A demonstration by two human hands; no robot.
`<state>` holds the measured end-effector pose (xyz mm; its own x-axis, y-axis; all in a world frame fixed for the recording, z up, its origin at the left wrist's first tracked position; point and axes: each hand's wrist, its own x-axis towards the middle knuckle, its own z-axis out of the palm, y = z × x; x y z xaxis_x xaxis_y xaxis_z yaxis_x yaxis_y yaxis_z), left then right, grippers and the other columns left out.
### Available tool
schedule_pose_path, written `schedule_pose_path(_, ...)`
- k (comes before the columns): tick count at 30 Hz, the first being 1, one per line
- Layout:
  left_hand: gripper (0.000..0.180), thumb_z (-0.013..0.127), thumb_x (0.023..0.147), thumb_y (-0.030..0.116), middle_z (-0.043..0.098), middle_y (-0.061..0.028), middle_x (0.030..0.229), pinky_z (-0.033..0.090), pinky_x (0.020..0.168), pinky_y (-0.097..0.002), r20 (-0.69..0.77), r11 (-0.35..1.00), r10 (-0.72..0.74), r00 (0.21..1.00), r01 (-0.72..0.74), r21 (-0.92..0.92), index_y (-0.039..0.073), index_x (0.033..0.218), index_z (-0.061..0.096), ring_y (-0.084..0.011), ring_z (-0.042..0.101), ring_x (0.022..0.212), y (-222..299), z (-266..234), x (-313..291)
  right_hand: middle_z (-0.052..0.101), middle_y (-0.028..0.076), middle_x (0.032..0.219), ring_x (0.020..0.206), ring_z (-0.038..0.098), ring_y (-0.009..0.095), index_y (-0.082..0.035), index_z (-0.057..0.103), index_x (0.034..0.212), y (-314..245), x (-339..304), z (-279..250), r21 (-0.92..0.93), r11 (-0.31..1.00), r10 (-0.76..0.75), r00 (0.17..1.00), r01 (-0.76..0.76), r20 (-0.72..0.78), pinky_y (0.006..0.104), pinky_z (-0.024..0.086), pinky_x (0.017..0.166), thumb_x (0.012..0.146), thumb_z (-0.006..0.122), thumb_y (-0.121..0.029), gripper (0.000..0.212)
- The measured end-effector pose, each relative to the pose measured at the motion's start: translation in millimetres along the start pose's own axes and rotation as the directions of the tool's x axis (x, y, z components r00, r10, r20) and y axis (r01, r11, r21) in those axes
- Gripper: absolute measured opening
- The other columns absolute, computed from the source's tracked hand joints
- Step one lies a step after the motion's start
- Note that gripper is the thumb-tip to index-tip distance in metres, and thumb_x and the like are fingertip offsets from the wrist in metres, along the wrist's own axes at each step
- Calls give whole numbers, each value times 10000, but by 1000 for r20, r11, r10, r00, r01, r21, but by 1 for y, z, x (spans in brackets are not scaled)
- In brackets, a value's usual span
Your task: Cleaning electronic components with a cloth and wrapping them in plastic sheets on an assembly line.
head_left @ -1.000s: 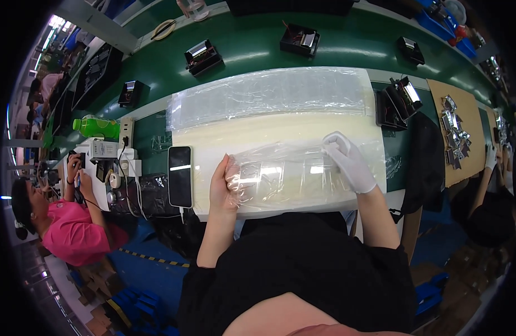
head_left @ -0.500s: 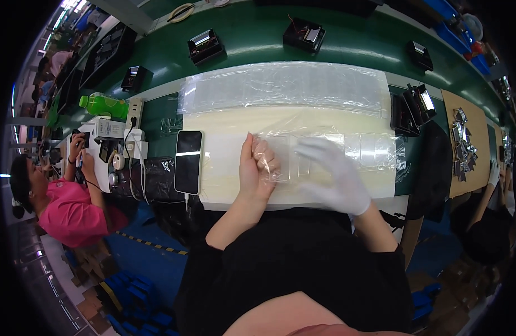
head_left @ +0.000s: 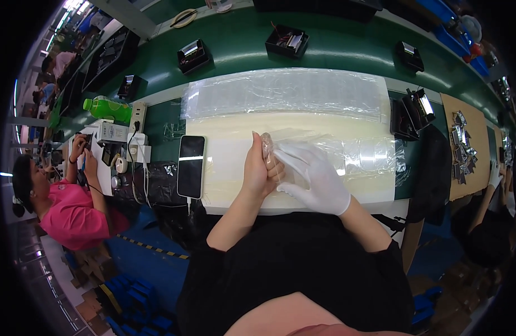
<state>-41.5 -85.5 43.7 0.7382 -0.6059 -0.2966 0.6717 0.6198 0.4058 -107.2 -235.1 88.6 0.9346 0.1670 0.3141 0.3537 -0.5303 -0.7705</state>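
My bare left hand [head_left: 258, 171] is closed in a fist, thumb pointing up, on crumpled clear plastic film [head_left: 267, 143]. Some of the film covers its fingers. My right hand [head_left: 319, 179], in a white glove, reaches across from the right. Its fingertips touch the film by my left fist, while its thumb is stretched out lower and apart from them. Beyond the glove, a strip of clear film pockets [head_left: 370, 152] lies on the cream sheet [head_left: 230, 126]. A wider stack of clear film [head_left: 286, 92] lies along the sheet's far edge.
A phone [head_left: 191, 168] with a cable lies left of the sheet, near a power strip [head_left: 137, 117] and green bottle [head_left: 108, 109]. Black boxes with wired parts [head_left: 287, 42] stand beyond; others [head_left: 413, 115] are at right. A co-worker in pink [head_left: 73, 207] sits left.
My gloved right hand has moved left, from above the film strip to my left fist, and its fingertips now meet the film there. My left hand stays closed. The view has shifted slightly.
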Motion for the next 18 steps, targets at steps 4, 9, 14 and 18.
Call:
schedule_pose_path(4,452,338,1058,489,220,84,488,122,357,-219,-45,982,34,998,-25,187,173,744,412,-37,131,390,7,0,-1,640,103,1197,1094,590,259,-41,607,1267,5,-2,-12,-12,995,96,994,-97,-47,335,453,923,857,656,-153,428)
schedule_pose_path(9,352,354,1074,367,333,44,569,223,403,-206,-116,800,244,963,-132,585,141,817,438,-58,249,443,23,-16,-5,695,117,1007,826,648,185,39,642,1140,14,4,-25,315,920,317,916,-234,-245,241,484,732,943,538,-125,277)
schedule_pose_path(14,490,587,955,291,482,-178,1275,348,1013,-460,314,-639,606,731,212,739,54,1364,462,-332,466,1154,71,-27,-9,672,144,1018,740,613,144,21,581,1228,7,22,-67,725,641,683,619,-253,-388,216,488,713,932,556,-53,306)
schedule_pose_path(18,531,604,942,350,463,-132,1333,282,1067,-635,416,-749,504,757,143,647,140,1401,440,-402,391,1297,116,10,10,663,147,1033,750,611,142,9,538,1281,15,23,-81,741,650,696,521,-168,-493,200,491,716,909,594,-18,377)
